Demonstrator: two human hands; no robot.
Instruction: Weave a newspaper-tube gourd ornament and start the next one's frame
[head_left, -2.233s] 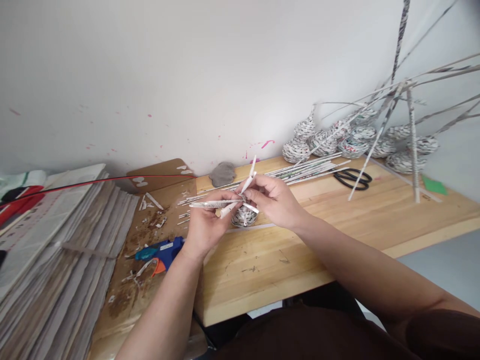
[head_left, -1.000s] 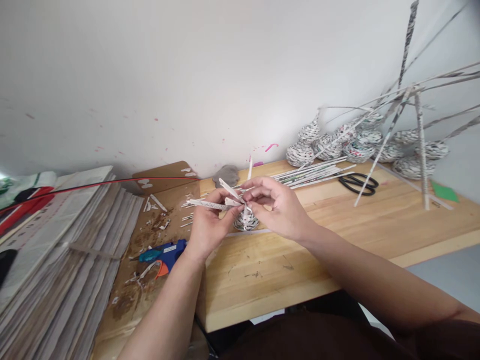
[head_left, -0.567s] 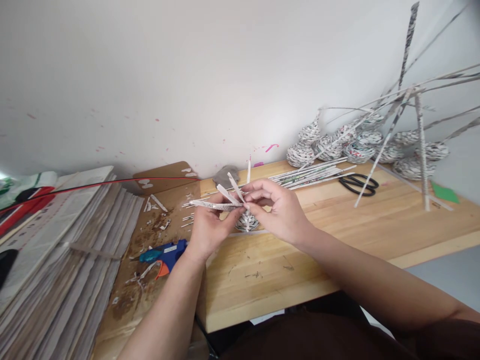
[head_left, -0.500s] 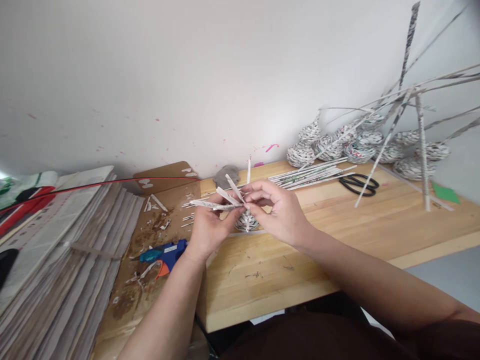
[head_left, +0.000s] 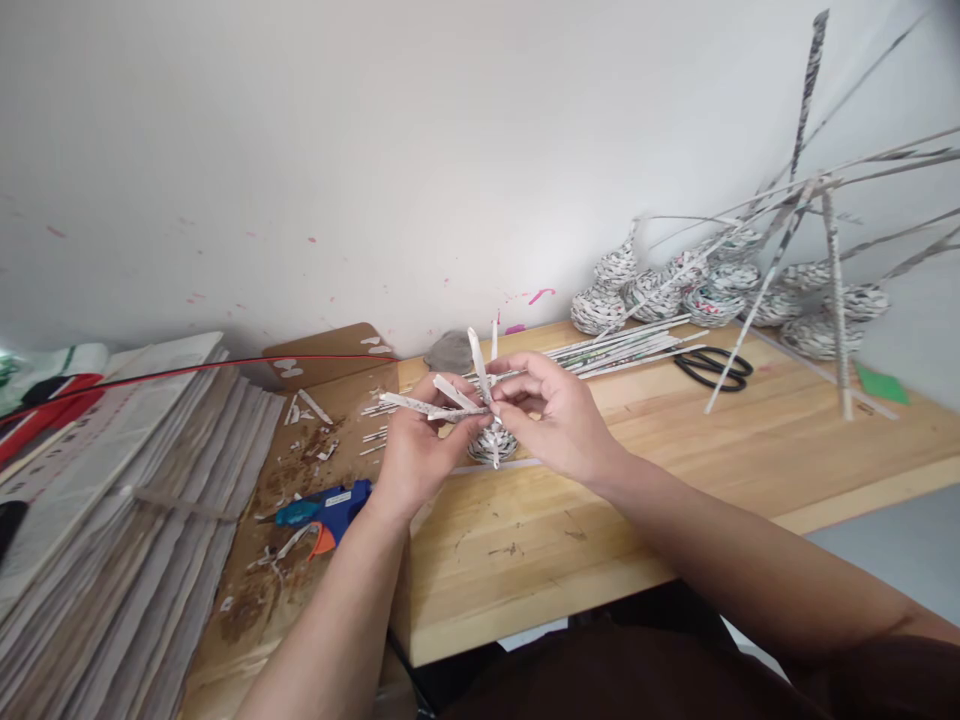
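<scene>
A strip (head_left: pixel 478 358) now stands steeper, left hand (head_left: pixel 418 455) and right hand (head_left: pixel 561 415) pinching strips (head_left: pixel 455 396) above the ball (head_left: pixel 487 444), seemingly mid-bend, next needing firm hold.

Craft workshop corner for paper weaving; whether it lies within a home cannot be told. A wooden counter (head_left: pixel 540 545) against a white wall (head_left: pixel 375 150) flecked with pink carries thin paper rods (head_left: pixel 600 353) and gourd-like woven forms (head_left: pixel 598 312). To the left: stacked newspapers (head_left: pixel 135 530), a glue gun (head_left: pixel 350 503) and paper scraps (head_left: pixel 316 406).
</scene>
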